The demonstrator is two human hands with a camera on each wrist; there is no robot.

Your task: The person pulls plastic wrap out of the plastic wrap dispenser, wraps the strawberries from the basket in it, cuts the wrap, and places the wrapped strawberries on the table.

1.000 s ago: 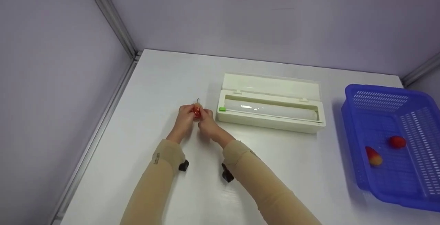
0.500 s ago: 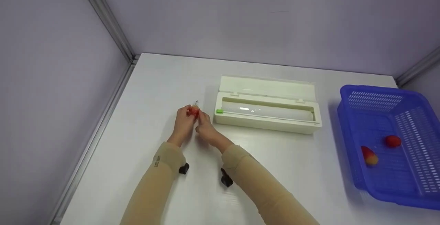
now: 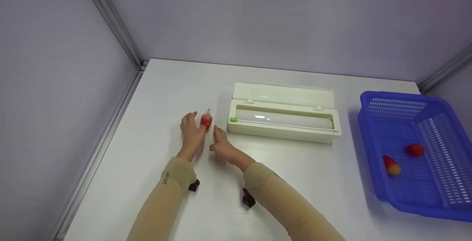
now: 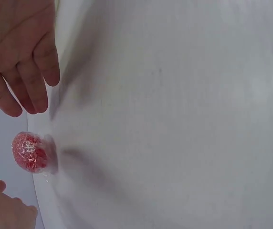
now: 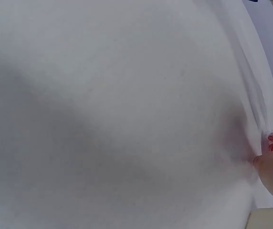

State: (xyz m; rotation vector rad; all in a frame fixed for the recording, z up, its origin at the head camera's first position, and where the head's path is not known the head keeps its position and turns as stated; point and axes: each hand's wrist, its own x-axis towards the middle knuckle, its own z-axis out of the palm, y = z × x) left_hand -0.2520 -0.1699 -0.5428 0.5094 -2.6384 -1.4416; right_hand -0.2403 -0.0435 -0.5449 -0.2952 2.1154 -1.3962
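Observation:
A small red fruit (image 3: 206, 121) with a yellowish top and thin stem stands upright on the white table, wrapped in shiny cling film. In the left wrist view the crinkled film shows on the fruit (image 4: 30, 151). My left hand (image 3: 191, 132) is at its left, fingers spread apart and thumb close to its lower side. Just right of the fruit is my right hand (image 3: 224, 147), its index finger extended and nothing held. The left wrist view has the right hand's palm (image 4: 19, 47) turned toward the camera, with a gap between its fingertips and the fruit.
A cream cling film dispenser (image 3: 284, 132) with its lid raised lies right of the hands, a film roll (image 3: 284, 118) inside and a green slider at its left end. Farther right, a blue basket (image 3: 385, 193) holds a red fruit (image 3: 416, 150) and a red-yellow fruit (image 3: 391, 166).
Both hands held the wrapped fruit earlier. Their fingers have let go and spread apart, the left hand moving left and the right hand slightly back. The fruit now stands alone between them.

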